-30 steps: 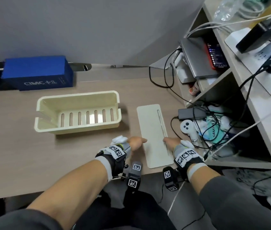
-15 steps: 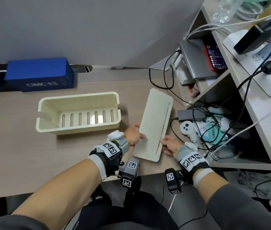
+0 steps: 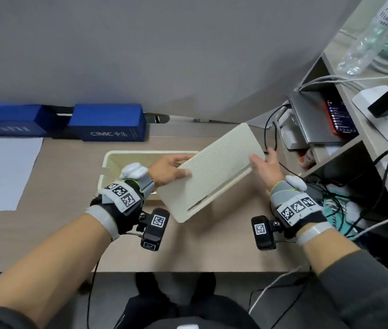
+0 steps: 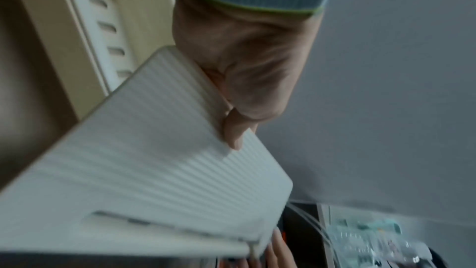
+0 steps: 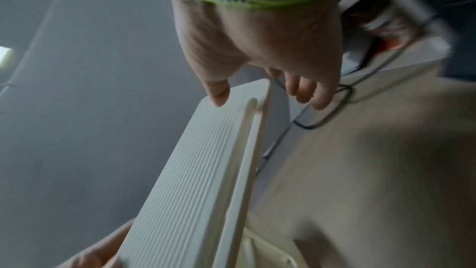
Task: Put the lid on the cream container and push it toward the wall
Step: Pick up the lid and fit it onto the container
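Change: since half a second ago, both hands have raised the ribbed cream plastic lid [image 3: 214,172] off the desk and swung it toward the container; a second earlier it lay flat on the wood.
Lid: held in the air, tilted, its near-left part overlapping the right end of the cream slotted plastic container [image 3: 126,160]; not seated on it.
Left hand [image 3: 167,170]: grasps the lid's left long edge, thumb on the ribbed top, fingers curled beneath; the left wrist view shows the thumb [image 4: 233,129] pressed on the ribs.
Right hand [image 3: 265,169]: pinches the lid's right long edge, thumb on top; the right wrist view shows its fingers [image 5: 304,91] behind the edge.
Container: open, on the light wooden desk [image 3: 57,233], apart from the grey wall [image 3: 164,55].
Nearby: blue cardboard box [image 3: 107,123] by the wall; white paper sheet [image 3: 3,172] at left; shelf unit with cables [image 3: 366,148] at right.
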